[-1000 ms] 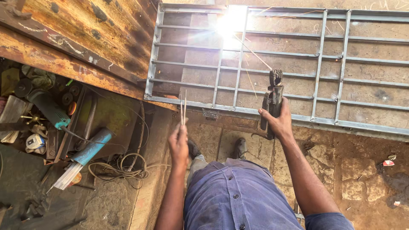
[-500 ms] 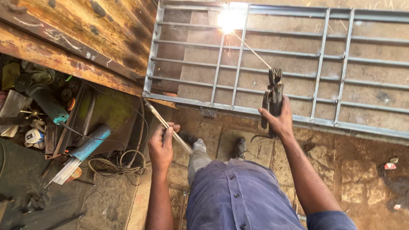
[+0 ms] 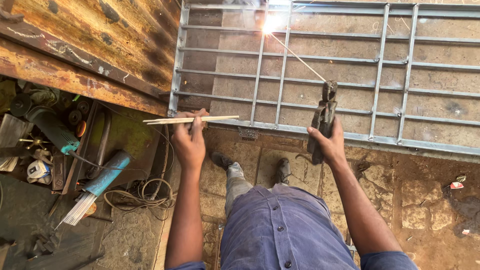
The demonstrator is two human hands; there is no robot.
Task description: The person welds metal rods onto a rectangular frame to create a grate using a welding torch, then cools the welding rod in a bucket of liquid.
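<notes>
The right hand (image 3: 331,145) is closed around a dark welding holder (image 3: 322,116), whose thin rod (image 3: 299,57) slants up to a bright spark (image 3: 270,23) on the grey metal gate (image 3: 380,75) lying on the floor. The left hand (image 3: 189,140) pinches a small bundle of spare rods (image 3: 190,119) between fingers and thumb, held level just beside the gate's lower left corner.

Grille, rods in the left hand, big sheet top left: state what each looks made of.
Grille: grey metal bars, dull and unpainted, probably steel; an arc glares at one joint.
Rods in the left hand: thin, straight, pale, probably coated metal.
Sheet: metal plate, orange-brown rust patches, rough finish.
</notes>
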